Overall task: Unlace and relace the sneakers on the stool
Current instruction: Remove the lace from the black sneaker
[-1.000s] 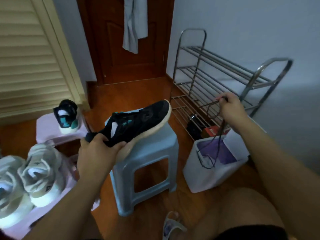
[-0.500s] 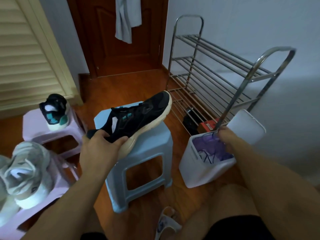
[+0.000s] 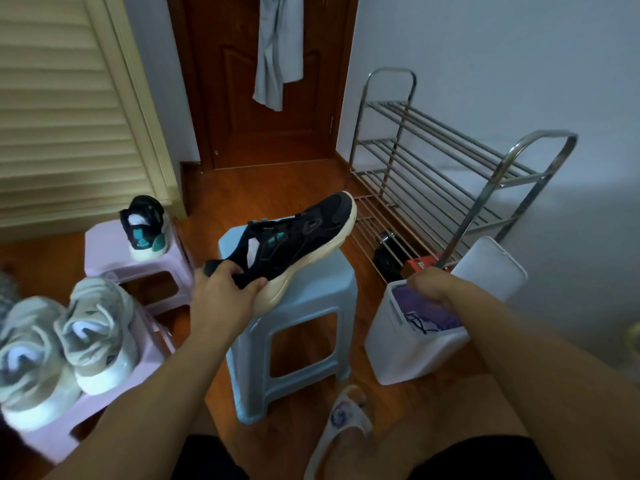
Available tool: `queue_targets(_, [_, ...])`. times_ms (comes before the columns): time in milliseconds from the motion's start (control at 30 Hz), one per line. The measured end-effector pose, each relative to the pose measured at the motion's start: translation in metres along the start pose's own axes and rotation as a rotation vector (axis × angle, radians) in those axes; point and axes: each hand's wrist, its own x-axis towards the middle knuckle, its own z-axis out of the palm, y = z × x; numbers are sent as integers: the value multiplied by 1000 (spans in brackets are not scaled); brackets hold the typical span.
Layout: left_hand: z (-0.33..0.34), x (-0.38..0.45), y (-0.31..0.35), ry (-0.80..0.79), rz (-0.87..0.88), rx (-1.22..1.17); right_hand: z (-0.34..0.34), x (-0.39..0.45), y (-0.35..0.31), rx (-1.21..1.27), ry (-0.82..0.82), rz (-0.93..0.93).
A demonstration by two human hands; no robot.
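Polished reddish wooden flooring (image 3: 277, 188) is seen throughout, bounded by a dark panelled door (image 3: 270, 98) with a grey cloth (image 3: 273, 60) hung on it, a cream louvred panel (image 3: 69, 109) at left and a pale wall at right.

Item: black sneaker (image 3: 298, 233), cream-soled, teal-accented, shown unlaced. It is gripped at the heel by the left hand (image 3: 225, 296), fingers curled round the collar, and is held tilted, toe raised, its sole just over the top of the light-blue plastic stool (image 3: 304, 327).

Item: black lace (image 3: 420, 323), thin cord, lying loosely inside the white bin (image 3: 405, 344), which is lined with a purple bag and stands beside the stool with its lid (image 3: 491, 265) tipped open. The right hand (image 3: 436, 285) is placed over the bin's mouth, fingers curled downward; whether anything is pinched cannot be told.

Item: matching black sneaker (image 3: 145, 226), upright, heel to camera, on a lilac plastic stool (image 3: 107, 251).

Item: pair of grey-white sneakers (image 3: 65, 341), blurred, on a nearer lilac stool (image 3: 104, 407).

Item: chromed tubular shoe rack (image 3: 450, 168), barred shelves, against the wall behind the bin; dark objects and a red box (image 3: 420, 265) are lodged beneath it.

Item: slippered foot (image 3: 343, 427) on the floor by the blue stool.
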Motion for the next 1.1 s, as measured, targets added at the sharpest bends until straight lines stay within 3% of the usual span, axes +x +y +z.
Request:
queue_targets(200, [-14, -22, 7, 20, 49, 32, 18, -27, -39, 268, 16, -166])
queue_targets(367, [-12, -25, 15, 55, 222, 389, 36, -49, -83, 351, -112, -317])
queue_targets(467, [-6, -24, 19, -52, 270, 563, 43, -59, -107, 338, -189, -394])
queue_targets(633, [-20, -1, 16, -308, 284, 421, 62, -61, -125, 304, -281, -472])
queue_targets(733, [-33, 10, 20, -376, 326, 431, 62, -63, -134, 256, -286, -502])
queue_targets(833, [-51, 12, 28, -302, 334, 388, 51, -69, -158, 327, -275, -473])
queue_targets(967, [-112, 30, 34, -103, 270, 355, 37, -90, -239, 326, -313, -682])
queue_targets(1100, [-186, 82, -13, 70, 118, 374, 67, -110, -347, 362, -402, -860])
